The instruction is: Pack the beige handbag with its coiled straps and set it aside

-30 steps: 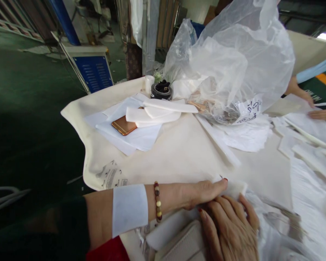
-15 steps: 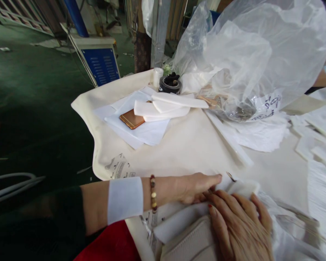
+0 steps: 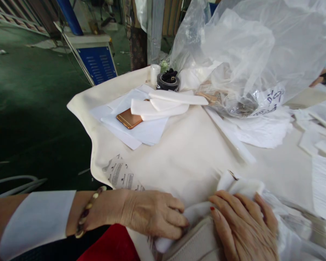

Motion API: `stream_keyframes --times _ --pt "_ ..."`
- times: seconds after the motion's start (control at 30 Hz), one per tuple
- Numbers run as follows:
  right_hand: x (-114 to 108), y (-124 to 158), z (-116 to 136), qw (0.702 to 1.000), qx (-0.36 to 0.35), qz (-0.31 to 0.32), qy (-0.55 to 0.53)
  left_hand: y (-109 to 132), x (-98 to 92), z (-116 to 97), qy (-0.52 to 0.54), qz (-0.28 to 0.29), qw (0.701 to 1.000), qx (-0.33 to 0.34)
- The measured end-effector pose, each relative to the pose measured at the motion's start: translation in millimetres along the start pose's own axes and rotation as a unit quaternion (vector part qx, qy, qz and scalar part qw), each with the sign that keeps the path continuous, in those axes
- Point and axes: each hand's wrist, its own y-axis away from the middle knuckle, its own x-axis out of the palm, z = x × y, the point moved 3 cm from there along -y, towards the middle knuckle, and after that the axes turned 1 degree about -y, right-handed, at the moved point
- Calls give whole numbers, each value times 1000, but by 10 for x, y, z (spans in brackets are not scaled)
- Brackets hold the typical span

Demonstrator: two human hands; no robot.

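A beige leather-like item with stitched seams [image 3: 197,241], perhaps a bag, lies at the lower edge, partly hidden. My right hand [image 3: 246,224] rests flat on it, fingers stretched and slightly apart. Along its far side runs soft white padding [image 3: 198,210]. My left hand [image 3: 157,214] has its fingers curled over the left end of this padding, thumb side hidden. Beyond my right fingertips sits a bunched white wrapping [image 3: 244,185] with a small metal hook-like piece [image 3: 233,175] on it.
A gold phone [image 3: 129,118] lies on white sheets [image 3: 152,132], partly under white foam strips [image 3: 163,108]. Black tape [image 3: 167,85] stands behind. A large clear plastic bag [image 3: 241,54] fills the back right. Printed paper [image 3: 122,174] lies near the cream table's [image 3: 97,159] left edge.
My left hand has drawn back left and toward me, from beside my right fingertips to the padding's left end. My right hand has stayed nearly in place. The view has shifted slightly.
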Motion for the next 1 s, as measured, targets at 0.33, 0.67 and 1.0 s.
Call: stream_keyframes --times 0.33,0.67,1.0 --pt "-24 -30 6 999 12 7 -42 -233 286 73 144 -158 956 -201" --pt "-63 -146 136 978 131 -44 -157 -341 354 -7 530 -237 599 -552" --pt "-123 -173 188 966 166 -64 -186 -158 437 2 386 -235 720 -527"
